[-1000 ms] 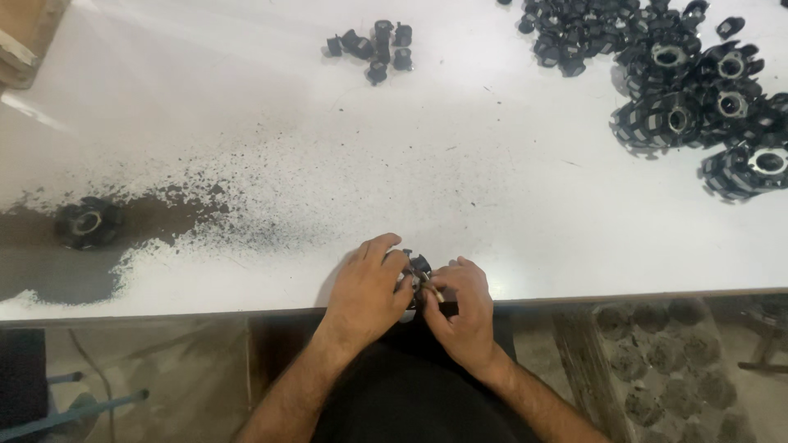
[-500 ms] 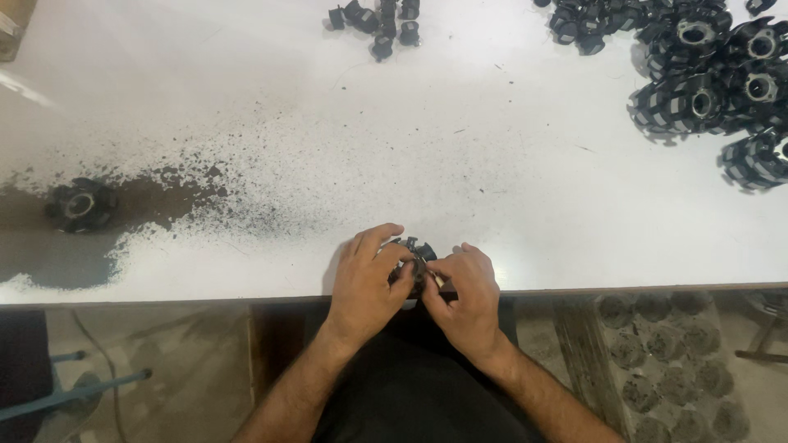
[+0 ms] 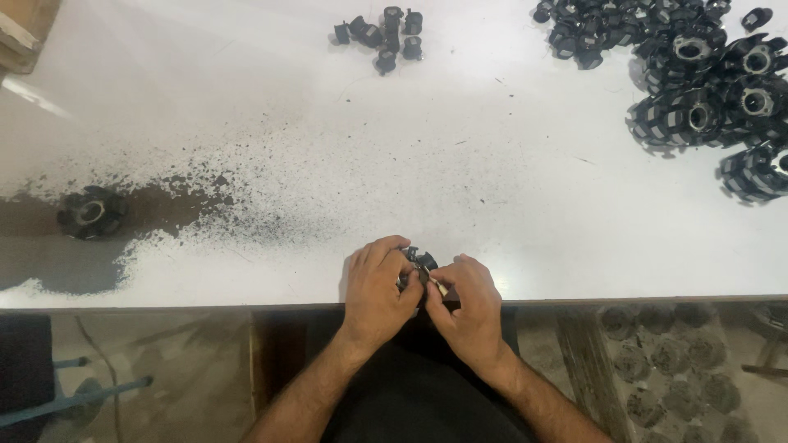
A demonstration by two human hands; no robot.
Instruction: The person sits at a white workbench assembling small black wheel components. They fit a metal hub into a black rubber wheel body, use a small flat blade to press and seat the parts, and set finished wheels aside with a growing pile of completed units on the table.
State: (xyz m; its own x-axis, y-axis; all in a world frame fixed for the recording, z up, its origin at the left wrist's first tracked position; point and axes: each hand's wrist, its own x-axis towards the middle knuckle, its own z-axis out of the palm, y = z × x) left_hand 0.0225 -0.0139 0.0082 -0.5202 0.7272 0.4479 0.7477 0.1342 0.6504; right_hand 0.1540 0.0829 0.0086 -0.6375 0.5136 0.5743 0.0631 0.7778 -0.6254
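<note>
Presently both hands, left hand (image 3: 379, 283) and right hand (image 3: 468, 299), grip one black toothed wheel (image 3: 419, 262) at the table (image 3: 492, 205) edge, finished wheels (image 3: 706, 74) piled far right, small parts (image 3: 382, 33) unused.

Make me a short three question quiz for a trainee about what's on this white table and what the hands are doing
1. True or false: both hands, the left hand and the right hand, grip one small black part at the near edge of the white table.
2. Where does the big pile of black round parts lie?
A. far right
B. near left
C. under the table
3. What lies alone on the dark powder patch at the left?

Key
1. True.
2. A.
3. A single black round part. A small cluster of black pieces lies separately at the far edge.
</note>
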